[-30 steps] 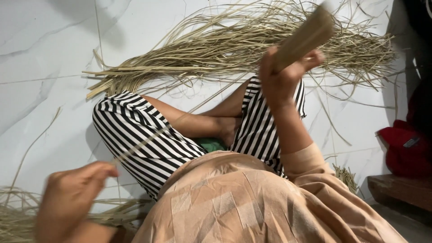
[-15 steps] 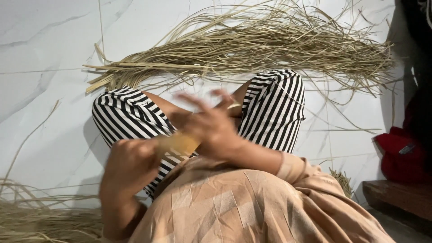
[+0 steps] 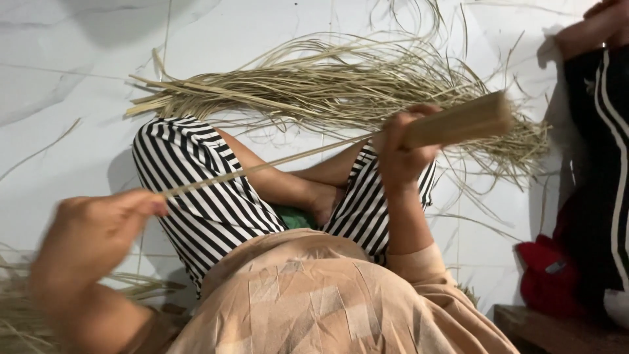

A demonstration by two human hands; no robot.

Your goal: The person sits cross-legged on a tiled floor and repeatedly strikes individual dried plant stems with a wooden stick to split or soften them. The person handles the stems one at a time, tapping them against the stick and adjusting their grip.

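Observation:
My left hand [image 3: 92, 239] is low at the left, blurred, pinching one end of a long thin straw strip [image 3: 262, 167]. The strip runs taut up and to the right, to my right hand [image 3: 400, 151]. That hand is raised over my right knee and grips a flat tan wooden tool [image 3: 458, 121], which points right. I sit cross-legged in black-and-white striped trousers [image 3: 196, 190] and a peach top.
A big bundle of dry straw strips [image 3: 341, 85] lies on the white tiled floor beyond my knees. More straw lies at the lower left [image 3: 19, 314]. Another person in dark striped clothing [image 3: 603, 151] sits at the right, beside a red cloth [image 3: 547, 278].
My hands were together over my lap half a second ago. They have pulled apart, the left going down-left and the right up-right, drawing the strip taut between them.

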